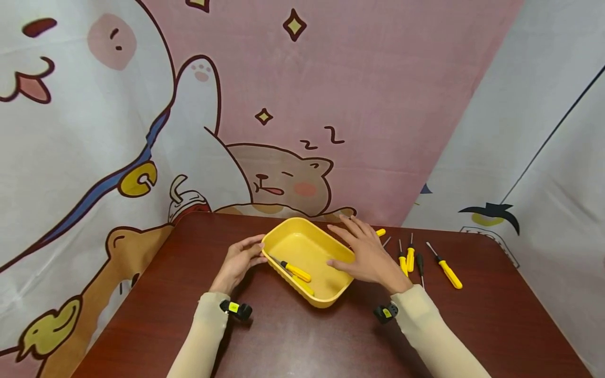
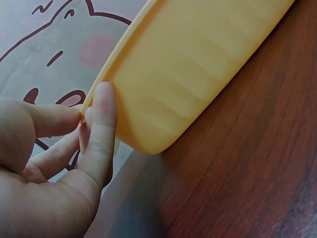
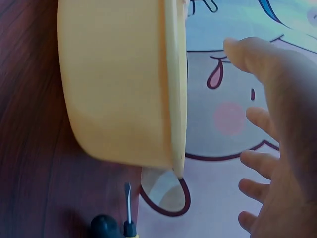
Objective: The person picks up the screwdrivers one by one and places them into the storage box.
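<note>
A yellow plastic tray point(image 1: 309, 247) stands at an angle on the table. My left hand point(image 1: 238, 263) pinches its rim at the left corner; the left wrist view shows the thumb and fingers on the edge of the tray point(image 2: 193, 64). Inside the tray lie two yellow-handled screwdrivers point(image 1: 298, 272), along its near left wall. Over the right side of the tray hovers my right hand point(image 1: 371, 260), its fingers spread and holding nothing. In the right wrist view these fingers are apart from the wall of the tray point(image 3: 116, 84).
Right of the tray, several yellow-handled screwdrivers lie on the dark red table point(image 1: 165, 315), one screwdriver point(image 1: 445, 266) farthest right. Among them is a black-handled screwdriver point(image 1: 420, 265). Another yellow handle point(image 1: 380, 232) shows behind my right hand. A cartoon-printed cloth point(image 1: 378, 105) hangs behind the table.
</note>
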Demonstrator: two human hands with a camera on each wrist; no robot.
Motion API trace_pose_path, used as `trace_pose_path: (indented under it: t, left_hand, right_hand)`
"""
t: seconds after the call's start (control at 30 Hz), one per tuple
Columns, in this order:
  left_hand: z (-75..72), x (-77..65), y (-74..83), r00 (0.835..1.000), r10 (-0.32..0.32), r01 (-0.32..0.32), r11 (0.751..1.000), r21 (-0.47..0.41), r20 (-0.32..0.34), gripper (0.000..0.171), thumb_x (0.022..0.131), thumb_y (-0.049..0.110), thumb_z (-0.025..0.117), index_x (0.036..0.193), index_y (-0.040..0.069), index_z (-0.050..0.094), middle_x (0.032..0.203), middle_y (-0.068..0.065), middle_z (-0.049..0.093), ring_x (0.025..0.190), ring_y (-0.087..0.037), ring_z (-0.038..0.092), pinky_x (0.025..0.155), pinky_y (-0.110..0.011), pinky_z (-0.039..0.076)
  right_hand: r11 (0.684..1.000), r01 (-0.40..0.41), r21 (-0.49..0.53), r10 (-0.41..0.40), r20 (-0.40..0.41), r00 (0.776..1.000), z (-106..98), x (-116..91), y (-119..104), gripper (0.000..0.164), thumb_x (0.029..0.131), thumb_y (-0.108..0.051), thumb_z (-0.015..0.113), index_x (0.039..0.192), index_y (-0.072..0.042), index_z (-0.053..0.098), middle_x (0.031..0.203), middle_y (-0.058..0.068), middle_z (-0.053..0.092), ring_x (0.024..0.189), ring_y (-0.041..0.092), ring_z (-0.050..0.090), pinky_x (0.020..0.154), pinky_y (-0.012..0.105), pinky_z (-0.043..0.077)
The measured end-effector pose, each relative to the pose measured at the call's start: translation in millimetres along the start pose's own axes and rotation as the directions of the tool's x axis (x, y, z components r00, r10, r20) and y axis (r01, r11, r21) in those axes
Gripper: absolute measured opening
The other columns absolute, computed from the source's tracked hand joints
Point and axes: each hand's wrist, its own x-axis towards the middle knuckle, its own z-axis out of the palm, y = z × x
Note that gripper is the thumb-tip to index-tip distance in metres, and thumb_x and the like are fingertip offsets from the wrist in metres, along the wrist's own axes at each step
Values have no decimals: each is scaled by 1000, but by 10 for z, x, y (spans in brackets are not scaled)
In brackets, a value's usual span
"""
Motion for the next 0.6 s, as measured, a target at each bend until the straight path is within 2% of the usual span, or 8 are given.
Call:
trace_pose_path:
  t: [0.27,0.6]
  left_hand:
    - [-1,-2,-1,1000,1,-1,1000,-6,-8,36,100,8,66,136,4,64,122,-27,62,84,-18,69,78,-30,66]
    - [10,-27,9,1000,-13,13,1000,8,-15,36,100,10,66,136,6,64,126,-26,60,86,-19,68,79,-29,65]
  right_hand:
    - [1000,-23,5,23,-68,997,-29,-99,181,86,84,-66,74,157,-34,42,172,5,20,158,37,14,126,69,11]
    - [995,-96,-7,95,-88,992,-82,-170,314,93,82,-68,74,159,-35,35,173,7,16,158,38,11,124,72,10]
